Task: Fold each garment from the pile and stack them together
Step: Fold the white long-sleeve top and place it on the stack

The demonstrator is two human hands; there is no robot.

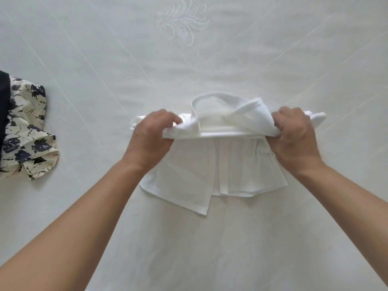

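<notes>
A white garment lies partly folded in the middle of the pale bed surface, its collar end raised toward the far side. My left hand grips the left end of the raised fold. My right hand grips the right end, with bunched cloth under its fingers. The lower part of the white garment hangs flat below the fold, its hem uneven. At the left edge lies a cream garment with dark floral print, crumpled, with a black garment beside it.
The pale quilted bed cover with stitched lines and an embroidered leaf motif fills the view. The crumpled garments sit at the far left edge, apart from the white garment.
</notes>
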